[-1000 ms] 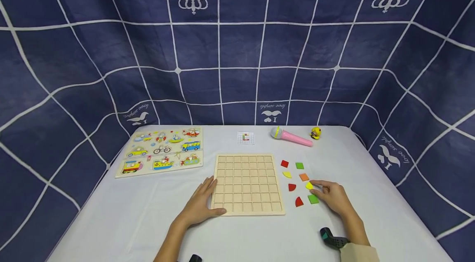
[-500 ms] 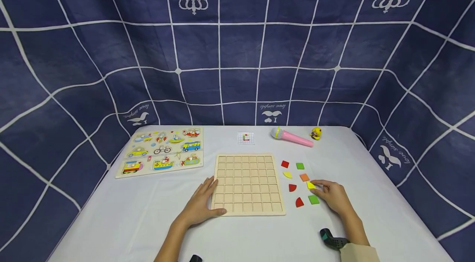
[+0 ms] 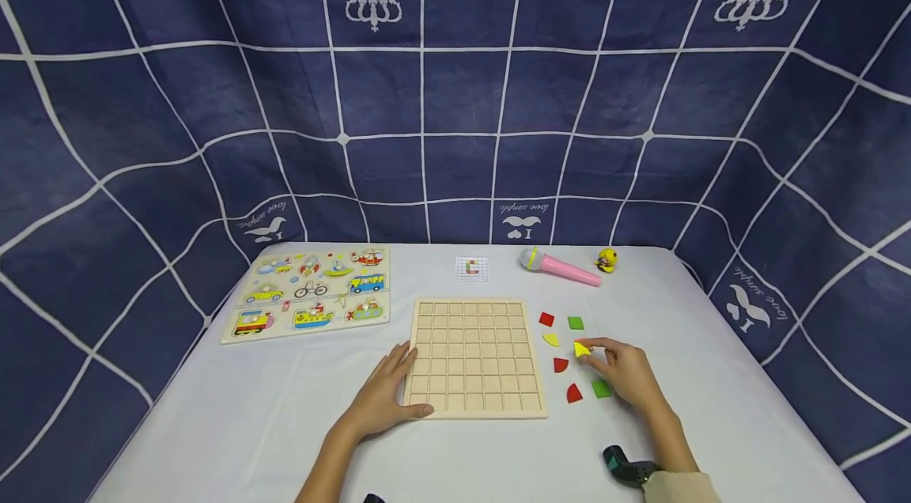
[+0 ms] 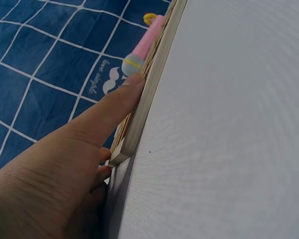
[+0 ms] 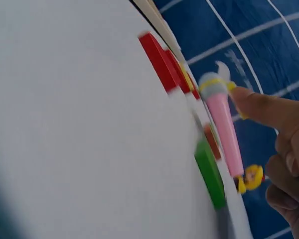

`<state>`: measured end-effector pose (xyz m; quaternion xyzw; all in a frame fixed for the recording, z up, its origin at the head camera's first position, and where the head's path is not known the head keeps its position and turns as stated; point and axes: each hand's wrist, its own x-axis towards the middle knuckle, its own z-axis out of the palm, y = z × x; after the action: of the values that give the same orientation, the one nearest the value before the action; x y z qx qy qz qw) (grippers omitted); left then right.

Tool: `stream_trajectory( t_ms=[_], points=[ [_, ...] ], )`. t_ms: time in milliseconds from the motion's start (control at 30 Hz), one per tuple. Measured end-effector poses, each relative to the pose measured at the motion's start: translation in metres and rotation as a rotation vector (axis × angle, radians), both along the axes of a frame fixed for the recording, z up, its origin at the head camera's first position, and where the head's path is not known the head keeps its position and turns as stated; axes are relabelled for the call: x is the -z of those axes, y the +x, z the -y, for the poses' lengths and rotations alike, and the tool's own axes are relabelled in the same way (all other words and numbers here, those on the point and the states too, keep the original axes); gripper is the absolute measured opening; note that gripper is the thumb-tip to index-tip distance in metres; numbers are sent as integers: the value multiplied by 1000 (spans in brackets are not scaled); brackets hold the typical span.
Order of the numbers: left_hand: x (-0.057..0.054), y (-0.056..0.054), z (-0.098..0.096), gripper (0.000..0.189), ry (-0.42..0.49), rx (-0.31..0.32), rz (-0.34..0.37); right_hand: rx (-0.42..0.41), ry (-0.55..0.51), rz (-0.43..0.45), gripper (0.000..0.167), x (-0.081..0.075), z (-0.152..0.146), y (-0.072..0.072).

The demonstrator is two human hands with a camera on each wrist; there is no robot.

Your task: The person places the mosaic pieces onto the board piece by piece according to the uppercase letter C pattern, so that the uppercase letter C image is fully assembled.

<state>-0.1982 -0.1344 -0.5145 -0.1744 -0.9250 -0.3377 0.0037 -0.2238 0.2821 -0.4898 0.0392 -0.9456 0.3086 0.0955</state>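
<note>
My left hand (image 3: 384, 396) rests at the front left corner of a square wooden grid board (image 3: 473, 359), thumb (image 4: 117, 102) along its front edge and fingers spread along its left side. My right hand (image 3: 626, 372) pinches a yellow quarter-circle tile (image 3: 581, 349) between thumb and index finger, lifted over the spot of an orange tile (image 5: 212, 141) that is mostly hidden in the head view. Around it on the white cloth lie red tiles (image 3: 574, 393), another yellow quarter-circle tile (image 3: 551, 339) and two green square tiles (image 3: 601, 388).
A pegged vehicle puzzle (image 3: 311, 289) lies at the back left. Behind the grid board is a small pattern card (image 3: 472, 268). A pink toy microphone (image 3: 565, 268) and a yellow figurine (image 3: 606, 260) stand at the back right. Blue curtain (image 3: 455, 92) surrounds the table.
My right hand has picked up the yellow quarter-circle tile and moved it a little left and away from me, over the orange tile. The left hand stays on the board.
</note>
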Motion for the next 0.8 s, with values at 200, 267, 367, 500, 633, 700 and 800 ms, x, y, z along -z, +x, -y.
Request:
stream_trajectory(
  t_ms=[200,267,367,500,633,700,800],
  points=[
    [2,0,0,105,-13,-18,13,-51,-39,-58,31,-9,32,-11],
    [2,-1,-1,106,-9,-21,17,-56,-42,-99,30,-11,41,-18],
    [2,-1,-1,106,-2,-23,22,-44,-45,-156,30,-15,55,-29],
    [1,0,0,106,4,-21,22,-24,-51,-227,28,-21,75,-44],
    [1,0,0,105,9,-14,20,-45,-71,-254,28,-24,95,-57],
    [1,0,0,105,9,-14,18,-65,-86,-231,29,-23,105,-62],
    [1,0,1,105,6,-18,18,-90,-95,-177,29,-20,120,-69]
  ],
)
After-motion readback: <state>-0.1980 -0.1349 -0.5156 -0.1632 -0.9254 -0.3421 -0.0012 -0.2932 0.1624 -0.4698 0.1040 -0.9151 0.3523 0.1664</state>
